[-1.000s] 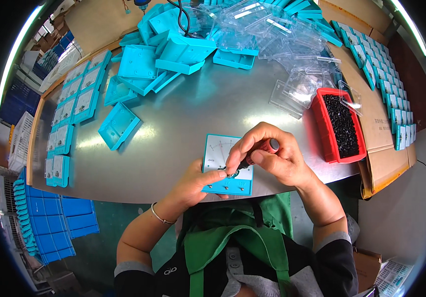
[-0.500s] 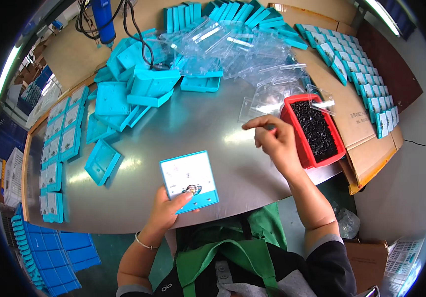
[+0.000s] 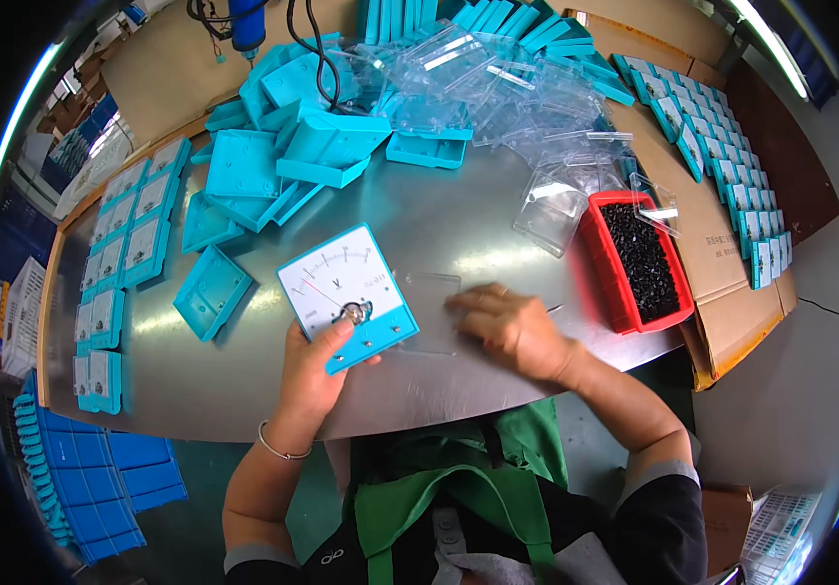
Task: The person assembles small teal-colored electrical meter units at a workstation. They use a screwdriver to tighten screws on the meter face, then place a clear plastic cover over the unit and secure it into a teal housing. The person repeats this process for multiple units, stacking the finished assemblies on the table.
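My left hand [image 3: 314, 366] grips a square panel meter [image 3: 346, 292] with a turquoise frame and a white dial, its thumb over the round metal part at the dial's lower middle. The meter is tilted, dial up, above the table's near part. Just right of it, a clear plastic cover [image 3: 429, 317] lies low over the metal tabletop. My right hand [image 3: 517, 331], slightly blurred, has its fingers closed on the cover's right edge. A thin metal tip [image 3: 556, 309] shows beside that hand; what it belongs to is hidden.
A red bin [image 3: 641, 258] of small black parts stands at the right. Clear covers [image 3: 497, 83] and turquoise cases [image 3: 332, 146] are heaped at the back. Meters stand in rows at left [image 3: 147, 234] and on cardboard at right [image 3: 717, 146]. One loose case [image 3: 213, 292] lies left; a blue tool [image 3: 248, 29] hangs above.
My right hand has come down and left from beside the red bin, bringing a clear cover near the meter. My left hand has turned and raised the meter slightly. The whole view has shifted a little.
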A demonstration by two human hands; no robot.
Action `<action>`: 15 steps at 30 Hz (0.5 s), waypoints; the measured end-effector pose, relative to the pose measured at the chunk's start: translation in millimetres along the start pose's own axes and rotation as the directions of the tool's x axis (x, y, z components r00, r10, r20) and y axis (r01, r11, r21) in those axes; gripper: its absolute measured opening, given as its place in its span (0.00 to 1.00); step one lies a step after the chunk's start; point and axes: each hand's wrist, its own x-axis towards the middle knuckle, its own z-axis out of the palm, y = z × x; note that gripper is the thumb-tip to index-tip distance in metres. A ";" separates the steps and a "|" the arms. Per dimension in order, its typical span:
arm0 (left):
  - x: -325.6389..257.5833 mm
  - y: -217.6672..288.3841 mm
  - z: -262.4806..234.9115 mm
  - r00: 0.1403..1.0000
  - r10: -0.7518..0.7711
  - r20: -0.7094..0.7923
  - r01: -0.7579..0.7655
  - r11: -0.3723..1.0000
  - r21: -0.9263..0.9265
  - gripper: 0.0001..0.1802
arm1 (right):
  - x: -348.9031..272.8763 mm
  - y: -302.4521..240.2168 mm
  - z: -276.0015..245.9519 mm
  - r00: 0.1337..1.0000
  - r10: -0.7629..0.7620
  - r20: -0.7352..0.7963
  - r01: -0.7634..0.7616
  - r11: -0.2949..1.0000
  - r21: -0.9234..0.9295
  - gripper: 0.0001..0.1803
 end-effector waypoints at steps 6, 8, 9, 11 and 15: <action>-6.4 0.0 -0.2 0.998 0.031 -0.063 -0.035 0.998 -0.055 0.20 | 30.3 -30.6 20.5 0.954 0.288 -0.083 -0.294 0.952 -0.083 0.20; -4.6 -0.1 6.0 0.998 0.017 -0.067 -0.021 0.999 -0.049 0.20 | 29.0 -39.2 34.4 0.987 0.160 -0.001 -0.158 0.977 -0.145 0.23; -3.0 1.9 9.8 0.999 0.011 -0.054 -0.013 0.999 -0.044 0.20 | 25.9 -41.6 36.6 0.993 0.086 0.081 -0.079 0.994 -0.076 0.23; 2.3 1.7 16.1 0.999 -0.001 -0.039 0.000 1.000 -0.020 0.21 | 16.8 -41.4 32.9 0.990 -0.042 0.132 0.042 0.999 0.005 0.22; 8.9 -9.8 19.1 1.000 -0.012 -0.021 0.011 0.999 -0.038 0.23 | -8.6 -38.5 -25.2 0.999 -0.010 -0.052 0.008 0.999 -0.035 0.18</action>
